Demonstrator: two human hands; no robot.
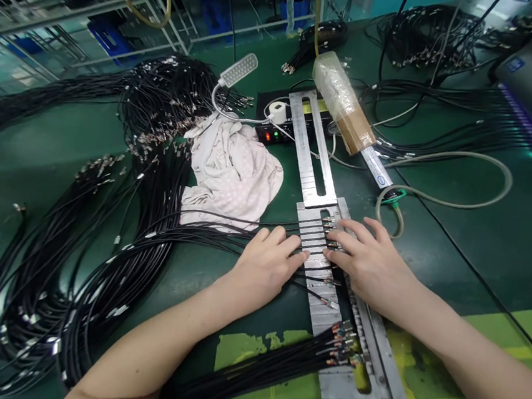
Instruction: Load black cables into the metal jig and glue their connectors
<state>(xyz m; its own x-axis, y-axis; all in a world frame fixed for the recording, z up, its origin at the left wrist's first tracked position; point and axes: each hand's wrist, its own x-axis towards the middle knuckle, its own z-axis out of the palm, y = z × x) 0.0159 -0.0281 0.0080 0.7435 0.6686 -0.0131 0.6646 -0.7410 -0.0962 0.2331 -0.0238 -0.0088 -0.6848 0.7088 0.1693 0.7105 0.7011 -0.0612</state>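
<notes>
Right, both hands were flat on the metal plate (pixel 346 389), mid-table and slightly right.

Left hand (pixel 266 265): palm down, fingers straight and together, gripping nothing. The fingertips pressed the black cables (pixel 225 233) where they ran onto the plate's left edge.

Right hand (pixel 368 259): also palm down, fingers stretched out and slightly spread, nothing clasped. It rested on the cables' metal-tipped ends on the plate's right side. The two sets of fingertips were just beside each other, maybe touching; couldn't tell.

The cables crossed the plate side by side, roughly parallel, and fed in from the left.

A second bundle (pixel 259 368) lay nearer, under the left forearm, with its connector ends on the plate.

A slotted bar (pixel 300 134) butted against the plate's far end and ran away from the hands.

A crumpled cloth (pixel 231 171) sat just left of the bar, touching the cables. Behind it were a power strip (pixel 272 131) with lit indicators and a small lamp (pixel 238 70).

A film-wrapped tool (pixel 345 107) lay tilted just right of the bar, with a grey hose (pixel 460 180) looping beyond it.

Big cable coils (pixel 51 279) covered the left of the green table (pixel 500 259).
</notes>
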